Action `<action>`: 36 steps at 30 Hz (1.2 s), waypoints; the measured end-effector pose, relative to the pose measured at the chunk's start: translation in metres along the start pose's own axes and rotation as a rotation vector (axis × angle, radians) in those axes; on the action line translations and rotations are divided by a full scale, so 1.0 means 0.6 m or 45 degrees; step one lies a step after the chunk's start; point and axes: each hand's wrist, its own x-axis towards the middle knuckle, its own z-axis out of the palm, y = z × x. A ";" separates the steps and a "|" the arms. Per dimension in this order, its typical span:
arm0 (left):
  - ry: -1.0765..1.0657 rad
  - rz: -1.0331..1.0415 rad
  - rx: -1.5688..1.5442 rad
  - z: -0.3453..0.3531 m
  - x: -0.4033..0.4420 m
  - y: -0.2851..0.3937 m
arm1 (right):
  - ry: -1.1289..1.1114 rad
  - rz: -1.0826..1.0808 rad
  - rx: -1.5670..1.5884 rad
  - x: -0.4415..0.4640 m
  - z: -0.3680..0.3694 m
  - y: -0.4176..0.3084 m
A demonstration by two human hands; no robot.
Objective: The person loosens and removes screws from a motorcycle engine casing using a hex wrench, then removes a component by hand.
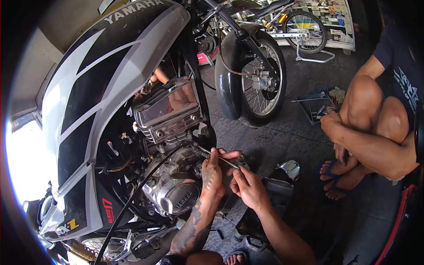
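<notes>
A thin metal rod-like tool [229, 163] slants across in front of the engine [170, 181] of a black and silver motorcycle [106, 57]. My left hand [213, 170] has its thumb pressed on the middle of the rod, with the fingers behind it. The rod's far end reaches toward the engine side, just under the finned cylinder [165, 112]; I cannot make out what it touches. At the near end, my right hand [247, 185] pinches the rod between thumb and fingers. Whether it has a handle is hidden.
On the right another person [380, 110] squats, a hand near a tool tray [309, 104]. The front wheel [265, 79] stands beyond my hands. A dark toolbox [269, 207] and a shiny metal part [289, 169] lie near my right forearm. A black cable [132, 196] crosses the engine.
</notes>
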 end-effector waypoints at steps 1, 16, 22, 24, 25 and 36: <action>0.003 -0.001 0.004 0.000 0.000 0.002 | -0.001 0.002 0.005 0.001 -0.001 -0.003; -0.363 -0.076 -0.466 -0.043 0.031 0.011 | -0.095 -0.650 -0.829 0.022 -0.014 -0.040; -0.081 -0.286 -0.374 -0.020 0.002 0.015 | -0.339 -0.939 -1.381 0.070 -0.078 -0.084; -0.302 -0.218 -0.509 -0.048 0.022 -0.011 | 0.383 -0.667 -0.543 0.051 -0.037 -0.064; -0.279 -0.171 -0.510 -0.044 0.024 -0.009 | 0.635 -0.538 -0.242 0.037 -0.020 -0.054; -0.113 -0.108 -0.312 -0.014 -0.001 -0.008 | 0.231 0.048 0.373 -0.004 0.020 0.002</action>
